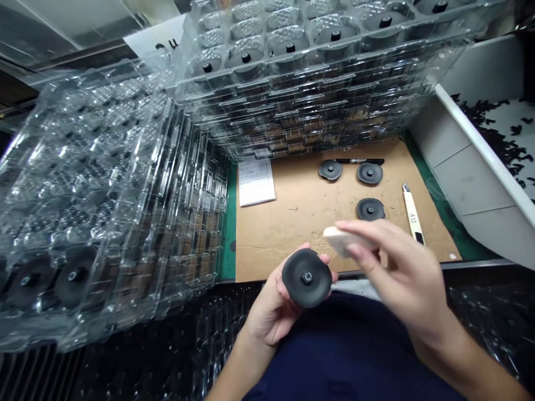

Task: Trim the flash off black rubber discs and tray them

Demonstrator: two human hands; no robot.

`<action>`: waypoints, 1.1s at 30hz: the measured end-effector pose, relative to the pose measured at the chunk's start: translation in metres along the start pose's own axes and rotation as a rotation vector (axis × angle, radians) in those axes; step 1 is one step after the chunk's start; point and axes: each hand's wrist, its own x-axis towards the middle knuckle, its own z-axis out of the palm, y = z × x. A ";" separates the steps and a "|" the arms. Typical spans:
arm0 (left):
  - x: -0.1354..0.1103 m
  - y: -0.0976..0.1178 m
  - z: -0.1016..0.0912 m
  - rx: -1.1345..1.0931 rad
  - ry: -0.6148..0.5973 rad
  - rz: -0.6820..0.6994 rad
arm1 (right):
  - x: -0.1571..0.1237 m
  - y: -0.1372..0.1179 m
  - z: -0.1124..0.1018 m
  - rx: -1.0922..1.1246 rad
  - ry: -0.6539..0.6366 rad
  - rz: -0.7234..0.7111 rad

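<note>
My left hand (273,314) grips a round black rubber-looking disc (298,281) from below, its small central stem facing up at me. To the right, my right hand (412,273) pinches a flat whitish block (340,238) between thumb and fingers. The block is held just above and right of the disc, apart from it. Beyond my right hand a similar black disc (370,209) lies on the cardboard sheet (288,234). Two more, a left disc (330,170) and a right disc (370,173), rest farther back beside a black pen (353,161).
Tall stacks of clear plastic trays stand at the left (125,167) and back (301,89), with black discs in some pockets. A white utility knife (412,214) and a paper slip (256,182) lie on the cardboard. At right, a white bin (493,139) contains small black scraps.
</note>
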 end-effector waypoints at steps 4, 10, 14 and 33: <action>0.001 -0.006 -0.005 0.110 0.187 0.099 | 0.005 -0.024 0.009 -0.050 -0.163 -0.203; 0.008 -0.011 -0.007 0.093 0.262 0.188 | 0.014 -0.019 0.025 -0.097 -0.112 -0.268; 0.007 -0.005 -0.005 0.097 0.245 0.285 | 0.005 -0.006 0.024 -0.019 -0.094 -0.027; 0.001 -0.002 -0.010 0.070 0.220 0.313 | 0.013 -0.031 0.012 -0.045 -0.278 -0.233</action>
